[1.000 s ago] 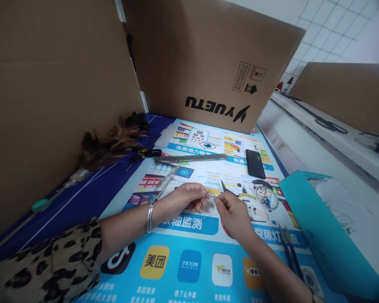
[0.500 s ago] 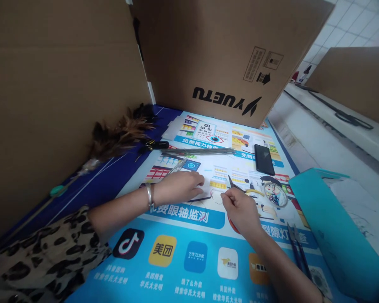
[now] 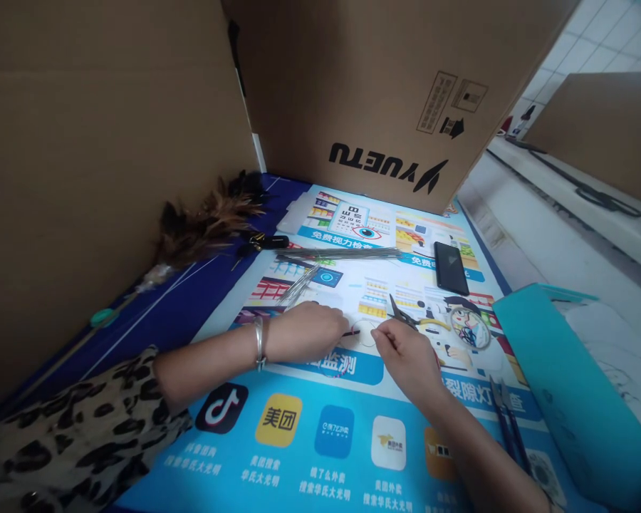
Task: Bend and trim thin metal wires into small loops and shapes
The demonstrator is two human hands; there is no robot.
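A feather duster [image 3: 203, 228] lies far left against a cardboard wall [image 3: 101, 142]. Near centre, the left hand [image 3: 307, 331] presses flat on the printed mat [image 3: 310, 427], seemingly pinning a thin wire loop [image 3: 364, 333]. Just right, the right hand [image 3: 406, 353] pinches the loop's other side, beside pliers [image 3: 406, 317].

Bright, even daylight, strongest at upper right over white tiled wall [image 3: 614, 39], which looks washed out. Cardboard panel [image 3: 85, 142] on left darker, flat brown, no glare. Soft shadows only, faint under both forearms on glossy printed mat [image 3: 320, 427]; mild sheen there. Wide lens bends straight edges toward frame corners. Lower right corner smeared, teal box [image 3: 560, 399] soft. Centre sharp enough, small print unreadable, thin wires barely resolved
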